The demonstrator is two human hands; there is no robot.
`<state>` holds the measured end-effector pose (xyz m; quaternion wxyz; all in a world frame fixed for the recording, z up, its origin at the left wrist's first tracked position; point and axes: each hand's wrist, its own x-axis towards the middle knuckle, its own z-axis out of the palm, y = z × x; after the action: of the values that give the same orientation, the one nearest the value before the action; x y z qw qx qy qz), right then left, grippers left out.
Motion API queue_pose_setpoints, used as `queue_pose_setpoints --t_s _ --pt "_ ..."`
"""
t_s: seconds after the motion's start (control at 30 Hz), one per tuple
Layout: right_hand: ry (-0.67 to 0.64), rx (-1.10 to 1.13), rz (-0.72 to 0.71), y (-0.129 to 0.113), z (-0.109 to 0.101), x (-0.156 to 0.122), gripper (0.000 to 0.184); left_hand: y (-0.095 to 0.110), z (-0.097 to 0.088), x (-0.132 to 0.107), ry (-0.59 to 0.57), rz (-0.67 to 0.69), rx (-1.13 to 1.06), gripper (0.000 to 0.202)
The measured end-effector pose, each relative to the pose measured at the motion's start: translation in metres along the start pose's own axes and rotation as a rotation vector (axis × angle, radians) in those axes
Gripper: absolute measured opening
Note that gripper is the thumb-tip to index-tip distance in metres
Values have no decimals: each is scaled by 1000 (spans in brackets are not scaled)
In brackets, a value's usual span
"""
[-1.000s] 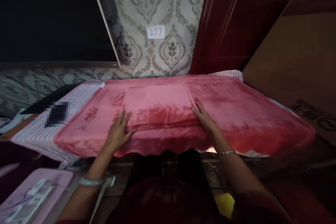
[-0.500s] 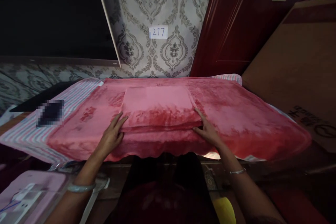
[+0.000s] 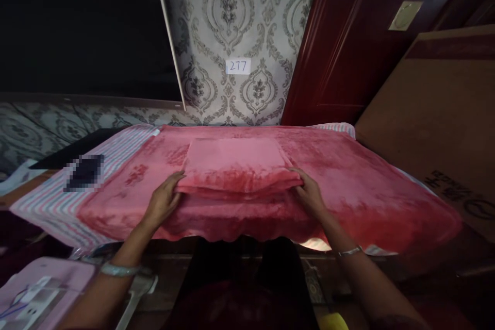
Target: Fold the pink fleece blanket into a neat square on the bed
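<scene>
Cloth (image 3: 235,162) between hands | left hand (image 3: 162,201) grips its left edge | right hand (image 3: 309,197) grips right edge

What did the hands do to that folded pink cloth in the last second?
Both hands went from lying flat at its near corners to gripping them: the left hand and right hand now pinch the folded pink cloth, its near edge lifted slightly off the red blanket. Blanket, striped sheet and 277 label stayed put.
</scene>
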<state>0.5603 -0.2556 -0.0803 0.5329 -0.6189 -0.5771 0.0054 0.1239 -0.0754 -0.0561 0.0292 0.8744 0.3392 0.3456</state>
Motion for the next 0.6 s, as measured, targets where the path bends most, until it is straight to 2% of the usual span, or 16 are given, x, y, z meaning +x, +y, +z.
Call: queue_pose_setpoints --t_s 0.1,0.23,0.37,0.47,0.6 --pt "74 47 -8 -20 -15 34 37 16 -33 37 76 -38 47 43" --pt "181 104 -85 -59 -52 86 27 49 -90 92 255 -82 20 33" --pt "333 131 -115 -94 -90 125 24 80 -135 134 269 -171 -306 26" --pt "292 313 13 -107 -105 136 24 93 -151 153 240 -238 -573 17" --pt "166 555 202 -104 -108 140 33 89 -154 166 172 -425 -775 16"
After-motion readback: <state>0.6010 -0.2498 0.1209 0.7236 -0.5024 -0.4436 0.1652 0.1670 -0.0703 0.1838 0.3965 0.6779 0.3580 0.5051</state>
